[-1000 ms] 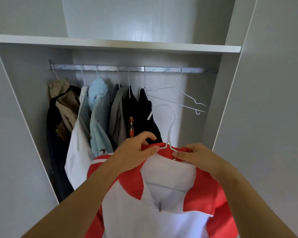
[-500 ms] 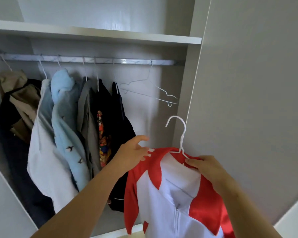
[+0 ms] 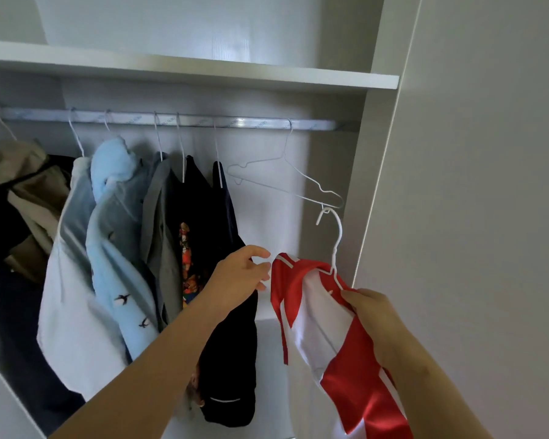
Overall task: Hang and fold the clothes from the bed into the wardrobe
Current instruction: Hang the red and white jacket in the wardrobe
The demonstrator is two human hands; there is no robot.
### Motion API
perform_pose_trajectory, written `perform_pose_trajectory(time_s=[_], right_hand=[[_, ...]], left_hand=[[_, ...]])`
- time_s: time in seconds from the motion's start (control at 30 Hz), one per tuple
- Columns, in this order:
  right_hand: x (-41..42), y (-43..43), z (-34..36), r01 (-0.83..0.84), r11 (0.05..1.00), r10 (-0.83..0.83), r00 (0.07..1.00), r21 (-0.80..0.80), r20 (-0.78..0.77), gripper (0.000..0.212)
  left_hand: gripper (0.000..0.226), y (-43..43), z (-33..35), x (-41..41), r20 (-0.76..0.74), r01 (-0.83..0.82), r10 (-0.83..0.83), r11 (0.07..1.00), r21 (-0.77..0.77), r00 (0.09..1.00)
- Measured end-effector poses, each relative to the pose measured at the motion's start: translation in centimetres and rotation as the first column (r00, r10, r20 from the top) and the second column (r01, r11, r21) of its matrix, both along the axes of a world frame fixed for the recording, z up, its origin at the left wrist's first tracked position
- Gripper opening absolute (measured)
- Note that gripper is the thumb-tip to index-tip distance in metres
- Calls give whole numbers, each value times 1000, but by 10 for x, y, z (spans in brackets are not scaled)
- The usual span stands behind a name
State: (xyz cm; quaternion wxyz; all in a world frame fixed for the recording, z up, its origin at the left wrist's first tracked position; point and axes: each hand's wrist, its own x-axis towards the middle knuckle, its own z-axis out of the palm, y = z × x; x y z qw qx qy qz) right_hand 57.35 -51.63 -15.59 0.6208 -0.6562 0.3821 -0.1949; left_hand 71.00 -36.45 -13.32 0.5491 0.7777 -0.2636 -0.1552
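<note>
Nearest to me, my right hand (image 3: 374, 308) comes in low from the right, fingers curled round the shoulder of the red and white shirt (image 3: 339, 353), gripping the cloth where it lies over one arm of its white hanger (image 3: 338, 239). The shirt hangs tilted from that grip, its body trailing down to the lower right. My left hand (image 3: 241, 274) reaches forward on an outstretched arm, loose and holding nothing. Its fingertips are just beside the shirt's other shoulder, and I cannot tell whether they touch it.

The white hanger's hook stands up above the collar, below the rail (image 3: 203, 120) and not hooked on it. The hook's tip sits right under the low end of an empty hanger (image 3: 286, 182) that hangs tilted from the rail; contact there is unclear.

Behind my left arm a dark garment (image 3: 229, 312) hangs closest to the free stretch of rail. Further left hang a grey piece, a light blue shirt (image 3: 118, 248), a white one and a beige jacket (image 3: 23, 185). Above the rail runs a white shelf (image 3: 203, 72), and a grey wardrobe panel (image 3: 488, 185) closes off the right side.
</note>
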Motion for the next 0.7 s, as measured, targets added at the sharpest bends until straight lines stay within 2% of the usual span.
perform_pose_trajectory(time_s=[0.2, 0.3, 0.37, 0.4, 0.47, 0.5, 0.6, 0.7], right_hand=[[92, -8, 32, -57, 998, 56, 997, 16, 50, 12], [136, -15, 51, -41, 999, 39, 997, 26, 73, 16], [170, -18, 63, -27, 998, 22, 996, 50, 91, 11], [188, -20, 68, -23, 998, 16, 995, 63, 102, 13], [221, -24, 76, -15, 997, 6, 994, 75, 109, 16], [235, -25, 80, -11, 997, 2, 993, 71, 118, 16], [270, -29, 91, -1, 997, -13, 986, 79, 167, 17], [293, -30, 107, 3, 997, -19, 978, 79, 209, 11]], left_hand=[[13, -14, 20, 93, 117, -104, 112, 992, -72, 987], [15, -28, 31, 134, 287, -165, 178, 984, -70, 941], [21, -39, 34, 165, 533, -226, 178, 974, 27, 827], [25, -44, 36, 179, 654, -244, 115, 963, 109, 748], [35, -54, 40, 206, 777, -260, -47, 928, 266, 628], [39, -57, 43, 218, 783, -267, -95, 909, 319, 614], [43, -63, 48, 251, 728, -259, -106, 892, 370, 677], [36, -64, 43, 274, 621, -197, -97, 901, 387, 778]])
